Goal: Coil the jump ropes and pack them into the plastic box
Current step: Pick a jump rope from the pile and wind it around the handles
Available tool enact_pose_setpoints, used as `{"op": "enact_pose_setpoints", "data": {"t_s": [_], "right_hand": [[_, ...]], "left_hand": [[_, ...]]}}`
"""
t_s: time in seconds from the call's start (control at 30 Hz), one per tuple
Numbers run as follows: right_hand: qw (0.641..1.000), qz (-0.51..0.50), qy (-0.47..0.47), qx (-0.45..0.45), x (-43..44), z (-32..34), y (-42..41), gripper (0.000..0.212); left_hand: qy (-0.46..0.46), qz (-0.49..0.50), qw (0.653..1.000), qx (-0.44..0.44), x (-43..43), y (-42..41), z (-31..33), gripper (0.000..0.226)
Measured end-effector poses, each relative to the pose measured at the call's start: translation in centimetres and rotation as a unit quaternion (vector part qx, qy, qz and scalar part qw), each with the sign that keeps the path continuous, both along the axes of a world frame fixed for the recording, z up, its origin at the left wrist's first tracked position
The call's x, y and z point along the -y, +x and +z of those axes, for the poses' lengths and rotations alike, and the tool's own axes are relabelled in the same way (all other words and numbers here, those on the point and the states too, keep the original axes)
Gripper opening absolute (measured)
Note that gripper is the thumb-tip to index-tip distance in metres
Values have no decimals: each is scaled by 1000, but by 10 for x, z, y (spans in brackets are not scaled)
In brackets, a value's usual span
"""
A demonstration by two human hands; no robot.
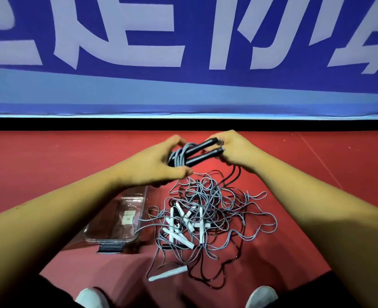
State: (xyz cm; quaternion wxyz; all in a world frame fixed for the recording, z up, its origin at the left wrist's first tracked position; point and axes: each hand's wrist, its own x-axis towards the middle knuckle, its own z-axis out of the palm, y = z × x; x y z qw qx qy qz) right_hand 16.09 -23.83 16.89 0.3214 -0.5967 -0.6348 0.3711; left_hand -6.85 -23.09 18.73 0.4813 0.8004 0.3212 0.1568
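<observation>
Both hands are raised above the red floor (pixel 317 174), grasping one jump rope between them. Left hand (pixel 159 163) clasps the grey cord (pixel 179 157) wound around the two black handles (pixel 202 150); right hand (pixel 232 150) pinches the handles' far ends, with a dark cord trailing down from it. Below lies a tangled pile of ropes (pixel 210 214), grey and dark cords mixed with white handles (pixel 176 221). Just left of the pile, partly under the left forearm, sits the clear plastic box (pixel 108 236), a grey cord draped over its rim. Two white shoes (pixel 92 297) show at the bottom edge.
</observation>
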Motion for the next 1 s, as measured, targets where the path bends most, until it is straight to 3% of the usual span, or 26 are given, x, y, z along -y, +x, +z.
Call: {"op": "enact_pose_setpoints", "data": {"t_s": [0.1, 0.27, 0.33, 0.43, 0.57, 0.7, 0.87, 0.93, 1.0], "right_hand": [[995, 47, -88, -10, 5, -17, -9, 22], [981, 127, -145, 24, 11, -18, -29, 28], [981, 138, -136, 21, 15, -12, -38, 30], [982, 146, -35, 113, 19, 6, -50, 26], [951, 176, 61, 246, 23, 26, -60, 26], [927, 157, 85, 329, 28, 33, -67, 29], [914, 113, 140, 364, 30, 36, -63, 24], [923, 103, 147, 342, 28, 35, -58, 23], [941, 109, 139, 289, 23, 35, -52, 21]], "left_hand": [[-39, 25, 998, 40, -3, -3, 7, 46], [-62, 111, 991, 46, -21, -14, 5, 26], [-50, 162, 985, 29, -31, -18, 3, 28], [22, 195, 980, -34, -41, -26, 1, 30], [209, 150, 942, -217, -41, -28, 3, 33], [270, 67, 905, -323, -28, -16, -1, 30], [251, -41, 902, -350, -19, -4, -8, 35], [237, -47, 910, -338, -15, -1, -6, 50], [251, -55, 913, -316, -13, 0, -4, 50]]}}
